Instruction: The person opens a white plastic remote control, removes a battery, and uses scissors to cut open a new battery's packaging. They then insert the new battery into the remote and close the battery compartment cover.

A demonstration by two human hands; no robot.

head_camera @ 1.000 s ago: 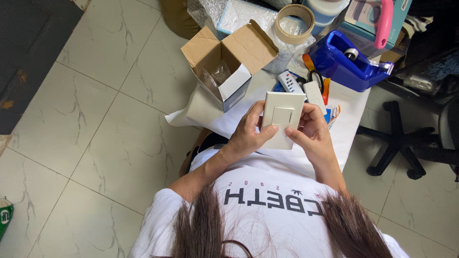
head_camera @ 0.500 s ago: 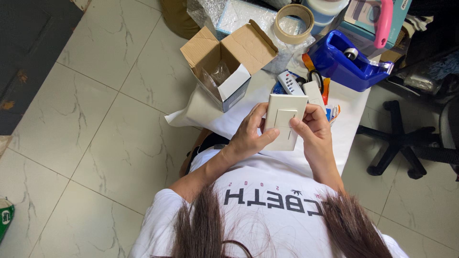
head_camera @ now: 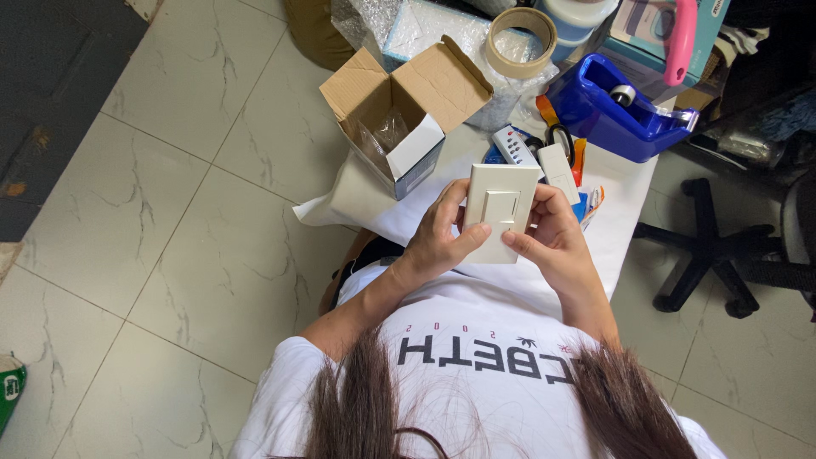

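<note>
- Since the earlier frame: left thumb has slid onto the plate's face.
- Bench (head_camera: 629,200): white, cluttered.
- Open cardboard box (head_camera: 399,127): emptied, left of the switch plate.
- Switch plate (head_camera: 501,204): unpacked, held above bench; inspection unfinished.
- Left hand (head_camera: 442,242), right hand (head_camera: 552,242): each grip pinching the plate's edges.

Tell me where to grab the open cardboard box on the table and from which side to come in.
Take the open cardboard box by its two long side walls, coming down from above. Its flaps are spread wide and the mouth faces up, so the walls are exposed. The left hand and right hand hold the white switch plate apart from the box.
</note>
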